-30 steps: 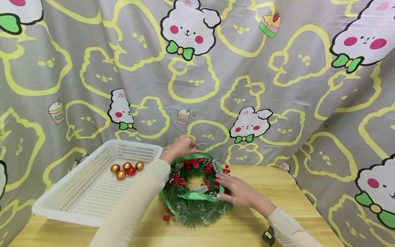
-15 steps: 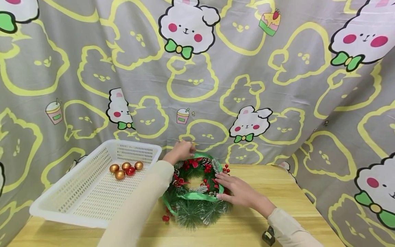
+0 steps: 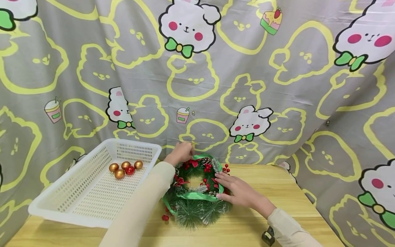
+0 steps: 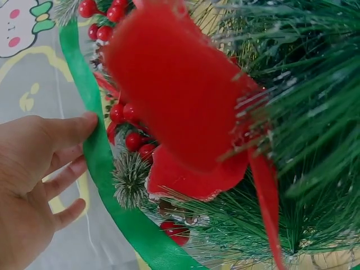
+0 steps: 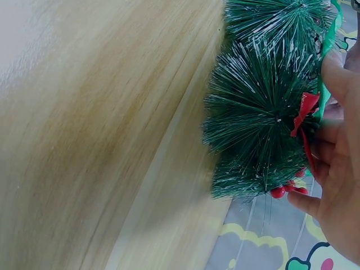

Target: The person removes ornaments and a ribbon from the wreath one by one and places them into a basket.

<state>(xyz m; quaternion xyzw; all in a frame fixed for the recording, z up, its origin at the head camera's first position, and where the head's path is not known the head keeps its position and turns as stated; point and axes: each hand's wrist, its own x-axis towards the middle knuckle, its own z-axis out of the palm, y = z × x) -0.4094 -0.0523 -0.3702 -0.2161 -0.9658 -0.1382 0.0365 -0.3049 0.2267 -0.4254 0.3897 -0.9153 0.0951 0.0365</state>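
Observation:
A green wreath of pine needles with red berries, pinecones and red poinsettias lies on the wooden table. Green ribbon runs around and across it. At the wreath's far left side, my left hand pinches the ribbon by its edge, thumb on the near face and fingertips partly hidden behind. My right hand rests at the right side with its fingers extended over the wreath. In the right wrist view, its thumb touches the ribbon beside the needles, and red berries show near its little finger.
A white perforated basket stands at the left, holding several gold baubles and a red one. A small black object lies near my right sleeve. A printed curtain hangs behind the wooden table.
My left hand has shifted slightly right and down along the wreath's far edge, its fingers closing at the ribbon. The right hand has stayed in place.

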